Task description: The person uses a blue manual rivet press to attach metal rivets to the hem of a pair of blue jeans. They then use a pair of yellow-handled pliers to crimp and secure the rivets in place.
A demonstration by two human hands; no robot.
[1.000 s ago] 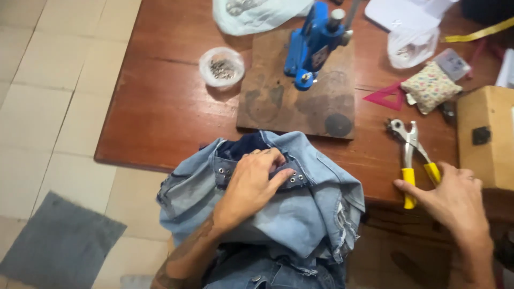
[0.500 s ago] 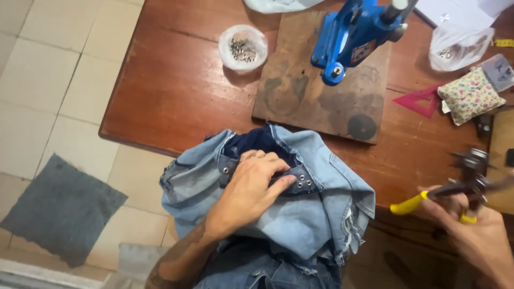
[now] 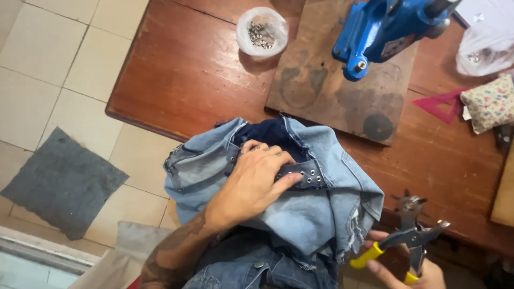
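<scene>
Fingers (image 3: 278, 160) of the left hand (image 3: 251, 182) press flat on the denim jacket (image 3: 300, 214); right hand (image 3: 401, 270) at 4 o'clock grips yellow-handled punch pliers (image 3: 407, 241).

The denim garment (image 3: 300, 214) is showing pale blue with a navy lining. The punch pliers (image 3: 401, 243) are showing yellow grips. The press (image 3: 385, 27) is looking bright blue, the worktop (image 3: 182, 75) reddish-brown, the pincushion (image 3: 490, 101) floral, the floor mat (image 3: 61, 182) grey.

Soft, even daylight fills the frame, a pale sheen glares off the wooden bench (image 3: 187, 75) at upper left, shadows stay faint, and edges blur slightly.
</scene>
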